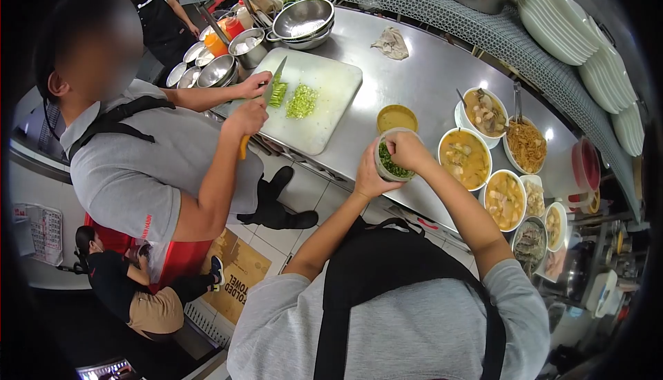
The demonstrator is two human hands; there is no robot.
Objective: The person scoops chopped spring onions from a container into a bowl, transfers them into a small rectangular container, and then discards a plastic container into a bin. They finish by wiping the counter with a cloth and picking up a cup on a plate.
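My left hand [372, 178] is wrapped round a small clear tub [379, 151] and holds it tilted at the counter's front edge. Chopped green herbs [394, 166] fill the tub. My right hand [409, 152] reaches into its mouth with the fingers bent together at the herbs; the fingertips are partly hidden. Just beyond the tub stands a bowl of yellowish liquid [398, 118]. To the right are a white bowl of yellow soup [465, 159], another soup bowl [505, 200], a bowl of chunky stew with a spoon [485, 112] and a bowl of noodles [526, 145].
At left a co-worker [138, 166] cuts green stalks with a knife [275, 78] on a white board [312, 131]. A crumpled cloth [391, 43] lies on the steel counter [373, 76]. Stacked plates [559, 21] stand on the shelf above. Another person [121, 276] sits behind.
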